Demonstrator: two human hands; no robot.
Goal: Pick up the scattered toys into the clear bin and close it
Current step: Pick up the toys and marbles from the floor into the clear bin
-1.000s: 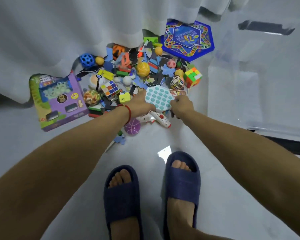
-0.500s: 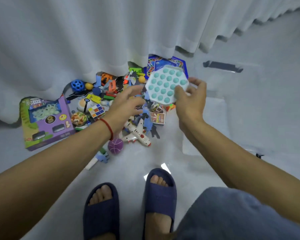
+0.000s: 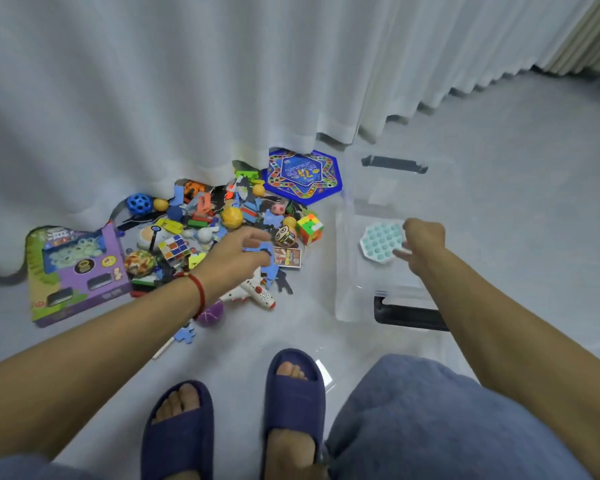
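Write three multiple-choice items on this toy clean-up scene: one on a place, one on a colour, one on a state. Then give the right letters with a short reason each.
1. Where is the pop-it toy?
A. Inside the clear bin
B. On the purple box
C. Under the curtain

2. What colour is the hexagonal game board?
A. Red
B. Blue
C. Green

3. What is the left hand doing?
A. Gripping the toy plane
B. Lifting the purple box
C. Reaching open over the toy pile, holding nothing

Answers:
1 A: it sits within the bin's walls, at the right hand's fingertips.
2 B: its border and centre are blue.
3 C: the fingers are spread above the pile and the toy plane lies untouched below.
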